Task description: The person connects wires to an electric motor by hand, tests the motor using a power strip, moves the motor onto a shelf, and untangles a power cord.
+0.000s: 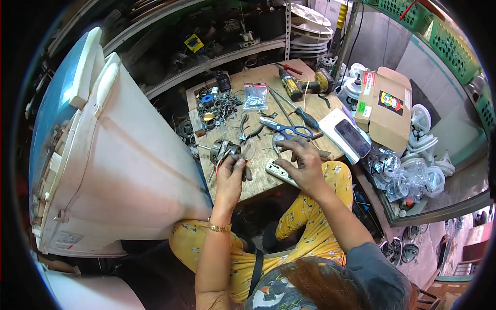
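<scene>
My left hand [231, 173] is closed around thin wires at the front of the worktable, with red and white strands showing beside the fingers. Just behind it lies a small electric motor [225, 148] with a metal shaft pointing left. My right hand [306, 164] hovers over a white power strip [279, 171], thumb and fingers apart and nothing visible between them. Blue-handled scissors [285, 127] lie beyond the right hand, partly over a round object whose kind I cannot make out. Black-handled pliers [251, 133] rest behind the motor.
On the plywood table [217, 135] are a pile of screws and small parts [221, 107], a bagged packet [255, 96], a screwdriver [305, 116], a cordless drill [299, 84] and a phone [353, 138]. A cardboard box [383, 111] stands right; a large white appliance casing [134, 150] blocks the left.
</scene>
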The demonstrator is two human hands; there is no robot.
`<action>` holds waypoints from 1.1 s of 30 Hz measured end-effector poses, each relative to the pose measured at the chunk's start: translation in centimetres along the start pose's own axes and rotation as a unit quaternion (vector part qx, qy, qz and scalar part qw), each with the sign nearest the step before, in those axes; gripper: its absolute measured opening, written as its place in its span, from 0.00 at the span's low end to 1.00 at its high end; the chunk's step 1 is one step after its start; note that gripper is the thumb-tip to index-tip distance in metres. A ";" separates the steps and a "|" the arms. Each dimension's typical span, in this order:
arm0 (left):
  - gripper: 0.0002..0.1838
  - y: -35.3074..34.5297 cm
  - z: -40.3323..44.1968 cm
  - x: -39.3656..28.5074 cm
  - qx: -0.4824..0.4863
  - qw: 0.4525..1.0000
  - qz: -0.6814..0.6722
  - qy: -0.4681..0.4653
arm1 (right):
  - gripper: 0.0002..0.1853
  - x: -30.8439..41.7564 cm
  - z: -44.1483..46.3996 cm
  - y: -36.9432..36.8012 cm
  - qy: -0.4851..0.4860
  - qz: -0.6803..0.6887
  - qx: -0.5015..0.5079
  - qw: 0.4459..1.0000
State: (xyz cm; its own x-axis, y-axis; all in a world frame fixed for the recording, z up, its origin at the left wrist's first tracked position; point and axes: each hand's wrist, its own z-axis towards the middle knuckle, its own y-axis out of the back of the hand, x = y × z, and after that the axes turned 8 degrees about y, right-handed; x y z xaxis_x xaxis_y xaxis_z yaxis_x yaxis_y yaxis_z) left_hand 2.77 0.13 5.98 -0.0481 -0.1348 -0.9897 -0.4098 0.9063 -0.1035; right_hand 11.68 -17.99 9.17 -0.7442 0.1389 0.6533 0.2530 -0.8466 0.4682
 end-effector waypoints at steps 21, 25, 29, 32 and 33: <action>0.05 -0.3 -0.6 0.7 0.007 0.998 -0.038 -0.043 | 0.07 -2.5 0.6 0.2 -0.159 0.254 -0.111 0.948; 0.03 -0.6 -0.6 1.1 0.003 1.000 -0.023 -0.014 | 0.05 -3.1 -0.8 -0.4 -0.151 0.242 -0.088 0.954; 0.02 -0.9 -0.4 1.5 -0.007 0.999 0.014 -0.033 | 0.05 -3.5 -0.6 0.1 -0.123 0.223 -0.116 0.960; 0.03 -1.2 0.3 3.5 -0.014 0.998 0.045 -0.049 | 0.05 -4.7 -1.3 0.4 -0.126 0.152 -0.098 0.975; 0.04 -1.3 0.5 3.8 -0.016 0.997 0.057 -0.054 | 0.06 -5.1 -1.5 0.5 -0.130 0.122 -0.086 0.980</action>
State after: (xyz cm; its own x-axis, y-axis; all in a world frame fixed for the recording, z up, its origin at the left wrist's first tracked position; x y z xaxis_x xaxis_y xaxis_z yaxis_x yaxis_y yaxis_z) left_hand 3.58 -1.39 2.32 0.0017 0.0149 -0.9999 -0.4357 0.9000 0.0127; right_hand 14.68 -19.86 5.20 -0.4864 0.0280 0.8733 0.2801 -0.9417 0.1862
